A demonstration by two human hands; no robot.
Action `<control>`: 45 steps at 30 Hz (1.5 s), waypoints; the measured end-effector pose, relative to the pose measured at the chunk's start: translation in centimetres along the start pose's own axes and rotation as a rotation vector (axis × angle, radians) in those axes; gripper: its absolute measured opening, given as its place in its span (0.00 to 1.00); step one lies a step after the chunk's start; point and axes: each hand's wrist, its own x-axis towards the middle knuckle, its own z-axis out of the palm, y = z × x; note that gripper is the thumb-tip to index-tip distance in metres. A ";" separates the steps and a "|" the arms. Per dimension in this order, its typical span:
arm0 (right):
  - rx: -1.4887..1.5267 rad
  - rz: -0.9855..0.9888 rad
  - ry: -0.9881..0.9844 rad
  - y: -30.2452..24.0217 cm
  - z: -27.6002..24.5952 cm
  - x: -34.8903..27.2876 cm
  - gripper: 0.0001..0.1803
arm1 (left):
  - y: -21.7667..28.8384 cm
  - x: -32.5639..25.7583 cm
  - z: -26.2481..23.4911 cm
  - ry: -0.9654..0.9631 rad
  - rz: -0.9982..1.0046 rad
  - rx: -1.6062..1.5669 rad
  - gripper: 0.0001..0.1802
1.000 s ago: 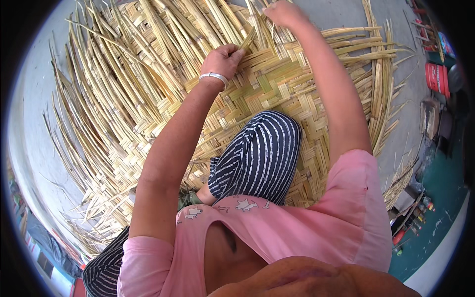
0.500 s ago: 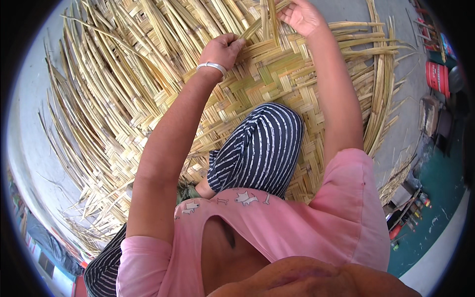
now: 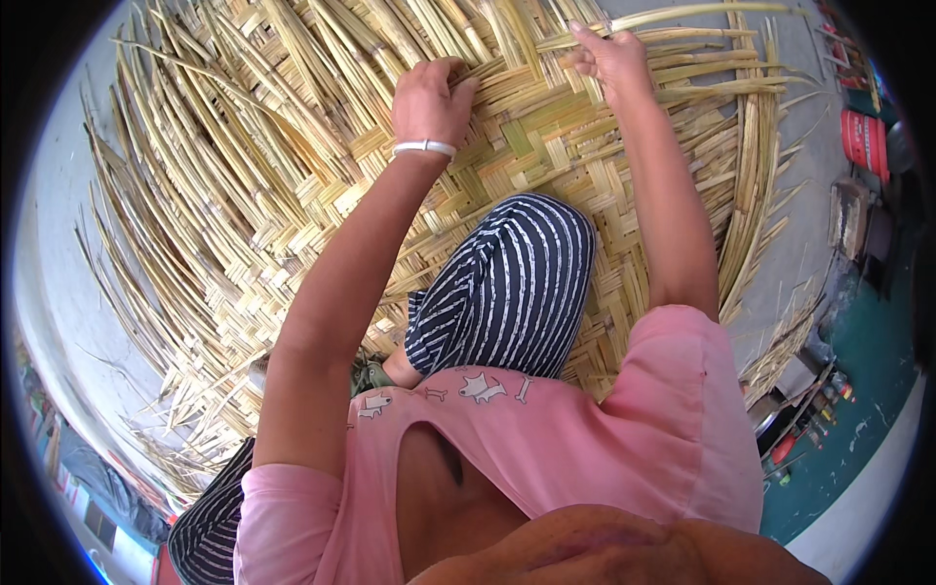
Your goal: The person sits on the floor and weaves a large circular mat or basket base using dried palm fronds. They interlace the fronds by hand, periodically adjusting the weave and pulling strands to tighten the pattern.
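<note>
Pressing left hand (image 3: 429,97) unmoved, right hand (image 3: 612,60) shifted along woven mat (image 3: 546,146)

The pale woven bamboo-strip mat (image 3: 546,136) runs off the top edge, and the left hand (image 3: 429,97) hides its own fingertips.

no labels, signs or screens in view. at the far right edge, beside the concrete floor (image 3: 819,244), stands a red cylindrical container (image 3: 863,141) with pale bands; whether it is a package cannot be told, and smaller items below it are too blurred.
</note>
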 end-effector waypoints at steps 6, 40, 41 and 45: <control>-0.026 0.108 0.090 -2.2 1.8 -1.5 0.10 | -1.8 -5.2 1.3 0.005 0.282 0.316 0.35; 0.346 0.327 -0.346 -3.3 3.4 1.7 0.14 | 2.2 4.4 -1.3 -0.277 -0.094 -0.209 0.18; 0.376 0.326 -0.407 -2.6 2.8 2.1 0.14 | 2.3 4.9 -1.7 -0.353 -0.165 -0.253 0.21; 0.507 0.287 -0.499 -1.7 2.2 1.5 0.14 | 2.0 6.0 -1.5 -0.384 -0.168 -0.263 0.20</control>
